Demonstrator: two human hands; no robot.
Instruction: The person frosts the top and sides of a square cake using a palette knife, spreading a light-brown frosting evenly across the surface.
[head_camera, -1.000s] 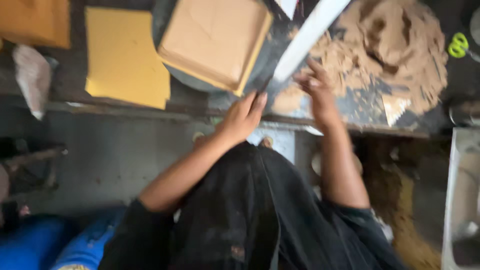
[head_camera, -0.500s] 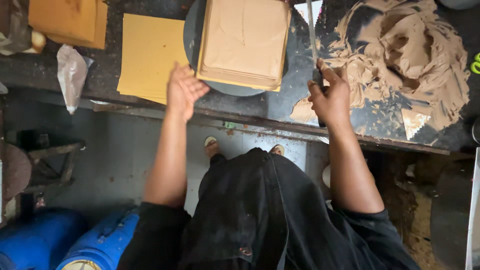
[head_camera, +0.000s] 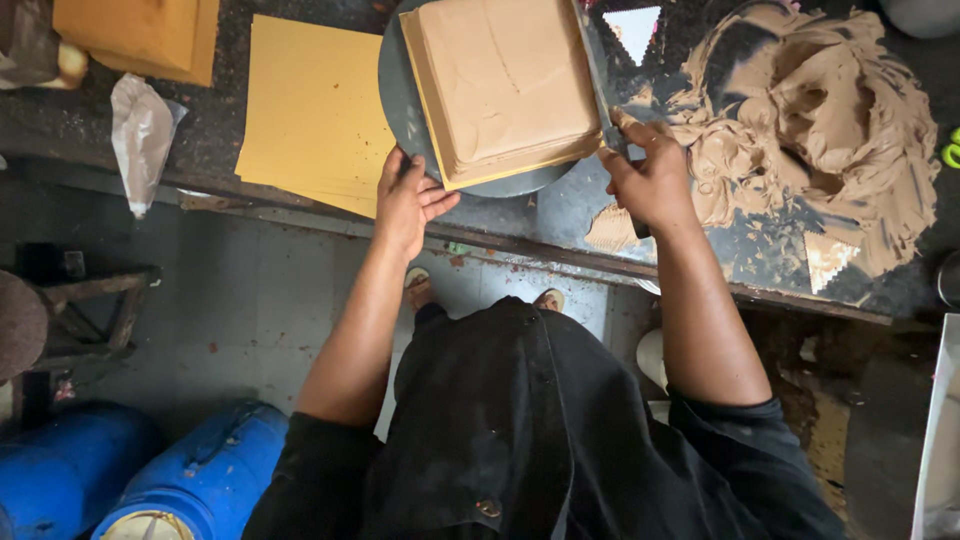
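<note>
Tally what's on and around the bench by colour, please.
Yellow: 3, the sheet stack, the cake board, the boxes
Tan: 2, the iced square cake, the icing heap
Blue: 2, the barrels
Grey: 1, the turntable
Total: 8

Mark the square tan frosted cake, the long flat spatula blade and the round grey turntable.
square tan frosted cake (head_camera: 505, 80), head view, top face
long flat spatula blade (head_camera: 592, 70), head view, mid-blade
round grey turntable (head_camera: 400, 85), head view, bare left rim

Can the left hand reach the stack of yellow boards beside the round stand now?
Probably yes. The left hand rests on the round stand's edge, the yellow boards lie right beside it, and nothing stands between.
</note>
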